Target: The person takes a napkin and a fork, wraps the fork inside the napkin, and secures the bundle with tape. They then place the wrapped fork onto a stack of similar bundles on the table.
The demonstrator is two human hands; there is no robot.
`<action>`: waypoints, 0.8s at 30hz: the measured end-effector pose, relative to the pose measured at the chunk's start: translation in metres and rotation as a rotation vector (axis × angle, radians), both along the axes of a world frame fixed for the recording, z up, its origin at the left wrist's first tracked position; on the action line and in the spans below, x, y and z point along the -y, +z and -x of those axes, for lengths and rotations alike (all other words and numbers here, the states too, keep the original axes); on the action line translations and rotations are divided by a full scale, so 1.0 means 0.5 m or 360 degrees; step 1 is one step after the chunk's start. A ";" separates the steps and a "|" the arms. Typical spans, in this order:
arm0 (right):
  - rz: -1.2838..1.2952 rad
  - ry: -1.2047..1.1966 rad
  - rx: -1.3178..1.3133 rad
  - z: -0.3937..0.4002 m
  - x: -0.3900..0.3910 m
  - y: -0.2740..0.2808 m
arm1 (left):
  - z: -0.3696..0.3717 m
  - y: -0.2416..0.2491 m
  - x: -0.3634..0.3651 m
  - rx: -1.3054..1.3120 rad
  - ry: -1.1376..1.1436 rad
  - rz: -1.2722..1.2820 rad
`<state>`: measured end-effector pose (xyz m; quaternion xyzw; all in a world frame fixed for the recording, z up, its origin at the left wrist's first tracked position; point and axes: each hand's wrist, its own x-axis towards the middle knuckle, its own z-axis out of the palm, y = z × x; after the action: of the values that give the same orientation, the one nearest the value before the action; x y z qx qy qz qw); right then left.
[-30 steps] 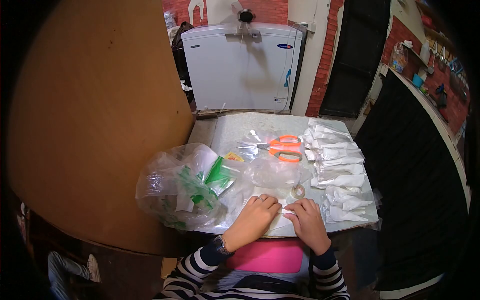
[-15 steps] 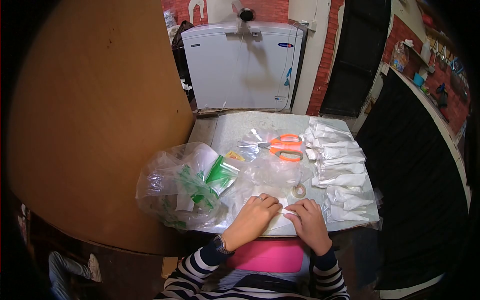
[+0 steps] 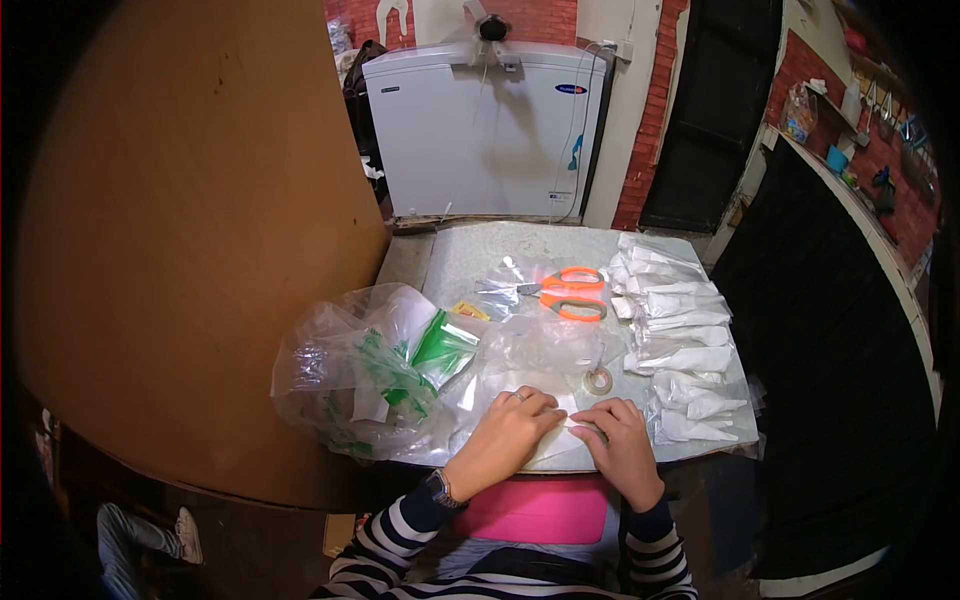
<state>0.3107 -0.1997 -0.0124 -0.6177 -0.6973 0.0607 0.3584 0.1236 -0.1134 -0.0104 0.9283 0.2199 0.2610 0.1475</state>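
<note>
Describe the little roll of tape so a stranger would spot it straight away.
On the pale tabletop, look between the orange-handled scissors and the person's right hand. The small tan tape roll lies there, beside the white plastic-wrapped packets. Unlike them, it is one plain ring with an open middle.

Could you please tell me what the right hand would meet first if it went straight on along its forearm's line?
Probably the tape roll, just beyond the right hand, though depth is unclear and it might pass above.
</note>
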 end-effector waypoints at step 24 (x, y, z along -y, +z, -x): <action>-0.0132 0.0105 -0.0358 0.061 -0.016 0.003 | 0.007 -0.026 -0.006 0.0471 0.0004 0.0304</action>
<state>0.2802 -0.1916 -0.0110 -0.5684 -0.6745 0.1125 0.4575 0.1202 -0.1102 -0.0232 0.8612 0.2207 0.3731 0.2654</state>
